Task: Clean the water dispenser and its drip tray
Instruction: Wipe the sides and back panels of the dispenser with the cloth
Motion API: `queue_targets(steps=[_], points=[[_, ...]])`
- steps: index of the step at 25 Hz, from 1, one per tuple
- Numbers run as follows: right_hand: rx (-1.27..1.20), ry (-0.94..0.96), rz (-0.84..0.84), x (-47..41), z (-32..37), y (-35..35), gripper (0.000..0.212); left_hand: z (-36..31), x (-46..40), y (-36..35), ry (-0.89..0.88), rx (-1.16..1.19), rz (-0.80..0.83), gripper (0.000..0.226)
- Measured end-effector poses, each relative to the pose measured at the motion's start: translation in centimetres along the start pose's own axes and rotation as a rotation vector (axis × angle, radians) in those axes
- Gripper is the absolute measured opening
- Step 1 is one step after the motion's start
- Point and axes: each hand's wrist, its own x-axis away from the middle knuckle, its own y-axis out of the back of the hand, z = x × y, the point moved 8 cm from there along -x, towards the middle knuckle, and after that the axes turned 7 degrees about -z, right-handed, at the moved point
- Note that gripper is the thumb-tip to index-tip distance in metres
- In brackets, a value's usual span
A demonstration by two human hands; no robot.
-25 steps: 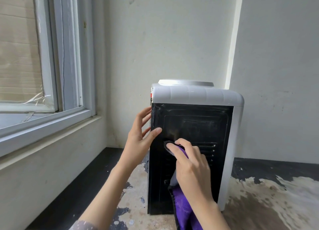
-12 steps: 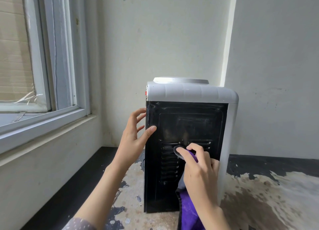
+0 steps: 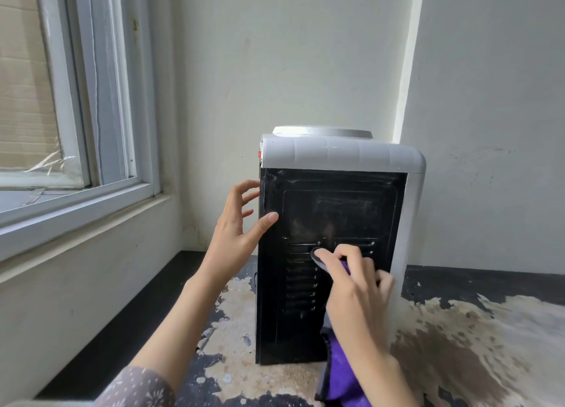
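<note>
A white countertop water dispenser (image 3: pixel 342 154) stands with its black vented back panel (image 3: pixel 336 214) facing me. My left hand (image 3: pixel 238 223) rests on the panel's left edge, thumb on the black surface and fingers spread along the side. My right hand (image 3: pixel 354 287) grips a purple cloth (image 3: pixel 339 373) with a dark grey edge and presses it with the index finger against the vent slots. The cloth's tail hangs down below my wrist. The drip tray is hidden on the far side.
The dispenser sits on a worn counter (image 3: pixel 477 339) with peeling black coating. A white-framed window (image 3: pixel 101 101) and its sill lie to the left. Pale walls stand close behind and to the right.
My right hand with the cloth has slid down and to the right across the black panel, from its middle to the vent slots. My left hand has kept its place on the left edge.
</note>
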Motion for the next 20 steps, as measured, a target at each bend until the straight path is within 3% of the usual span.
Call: queue_targets(steps=[6, 8, 12, 20], points=[[-0.334, 0.010, 0.115, 1.0, 1.9, -2.8, 0.048, 0.1, 0.0, 0.1, -0.004, -0.002, 0.000, 0.050], [-0.197, 0.071, 0.112, 1.4, 0.8, -2.0, 0.055, 0.0, -0.1, 0.2, -0.009, 0.000, -0.001, 0.045], [-0.005, -0.006, 0.032, 1.2, -0.8, -0.3, 0.064, 0.0, 0.0, 0.0, -0.006, 0.006, -0.004, 0.046], [-0.211, 0.042, 0.130, 1.9, 1.3, -2.4, 0.048, 0.1, -0.1, 0.2, -0.016, -0.011, 0.010, 0.048]])
